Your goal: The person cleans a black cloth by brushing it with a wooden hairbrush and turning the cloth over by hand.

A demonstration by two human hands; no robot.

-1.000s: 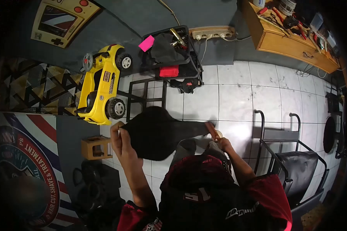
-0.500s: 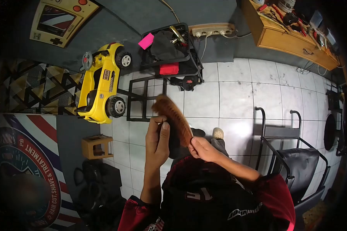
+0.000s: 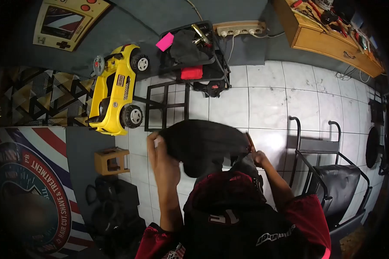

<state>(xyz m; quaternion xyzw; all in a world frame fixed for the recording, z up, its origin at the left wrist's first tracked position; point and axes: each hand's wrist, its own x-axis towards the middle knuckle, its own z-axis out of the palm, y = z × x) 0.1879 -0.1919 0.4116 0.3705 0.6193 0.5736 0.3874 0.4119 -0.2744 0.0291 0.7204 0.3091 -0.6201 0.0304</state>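
Note:
A wide black panel (image 3: 205, 138) with a curved upper edge stretches between my hands in front of my lap, slightly blurred. My left hand (image 3: 163, 162) is at its left end, the fingers bent around the edge and the thumb up. At the opposite end my right hand (image 3: 258, 158) pinches the lower part of a thin brown strip (image 3: 249, 141), which runs along the panel's right edge. What exactly the panel is, I cannot tell. Below it, my legs and dark footwear are partly covered.
A yellow toy car (image 3: 116, 93) stands on the left, near a brown stool (image 3: 111, 160). Ahead is a black cart (image 3: 194, 56) with cloths and tools, beside a power strip (image 3: 240, 29). A wooden cabinet (image 3: 320, 43) holds tools; a black metal-framed chair (image 3: 337, 183) stands right.
My hands have moved apart, the right one outward to the right. A narrow, ridged brown piece showed between them earlier; now the wide black panel spans the gap.

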